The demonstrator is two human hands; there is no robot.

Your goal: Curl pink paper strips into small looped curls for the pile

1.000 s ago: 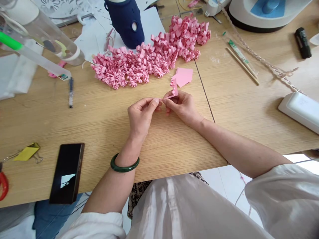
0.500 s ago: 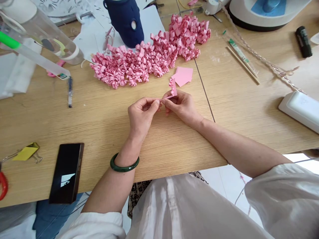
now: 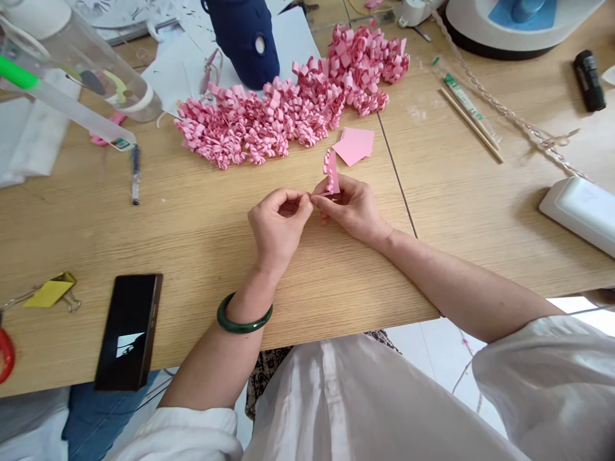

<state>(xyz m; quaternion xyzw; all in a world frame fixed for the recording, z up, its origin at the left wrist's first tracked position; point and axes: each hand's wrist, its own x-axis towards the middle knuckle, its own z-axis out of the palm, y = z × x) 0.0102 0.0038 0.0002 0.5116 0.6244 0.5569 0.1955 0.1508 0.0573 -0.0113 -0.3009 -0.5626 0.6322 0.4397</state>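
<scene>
From here I see the right hand (image 3: 353, 203) pinching a pink paper strip (image 3: 333, 174), thin and flat with a curled, frilly edge, upright above the fingers. The left hand (image 3: 279, 221) has thumb and forefinger pressed together at the strip's folded lower end; I can't tell how much paper it grips. Just beyond lie smooth, angular pink sheets (image 3: 354, 146), near a fluffy heap of looped pink paper curls (image 3: 269, 118) on the wood-grained table (image 3: 202, 224).
</scene>
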